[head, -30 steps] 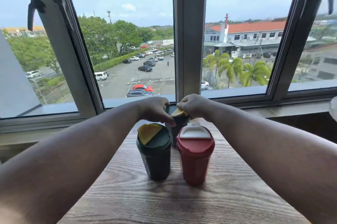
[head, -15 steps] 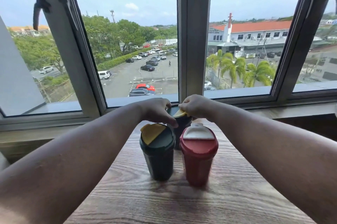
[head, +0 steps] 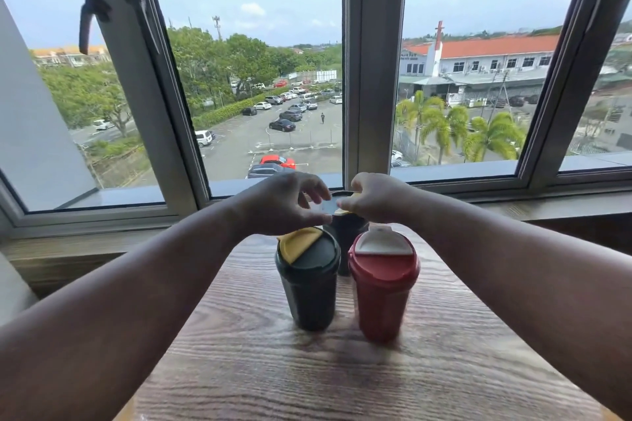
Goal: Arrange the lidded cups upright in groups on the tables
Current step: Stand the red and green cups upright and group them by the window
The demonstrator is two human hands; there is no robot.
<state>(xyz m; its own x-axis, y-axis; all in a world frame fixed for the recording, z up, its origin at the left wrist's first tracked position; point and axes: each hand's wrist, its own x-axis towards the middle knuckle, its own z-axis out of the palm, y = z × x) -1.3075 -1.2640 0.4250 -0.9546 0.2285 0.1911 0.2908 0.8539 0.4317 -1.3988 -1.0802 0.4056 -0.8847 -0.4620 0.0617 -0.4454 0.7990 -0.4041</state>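
We see three cups upright mid-table near the window edge: a dark cup [head: 309, 283], a red cup [head: 383, 287], a back cup [head: 347, 232]. Our left hand [head: 284, 203], fingers spread loosely, and right hand [head: 374, 196], fingers curled, touch its lid. Bare table [head: 307, 376] lies toward us.

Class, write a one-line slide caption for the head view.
Both hands at the rear dark cup, behind a green cup and red cup.

Probably a café or office lounge on an upper floor: a wood-grain table [head: 307, 369] abuts wide windows [head: 260, 78] overlooking a car park [head: 273, 133].
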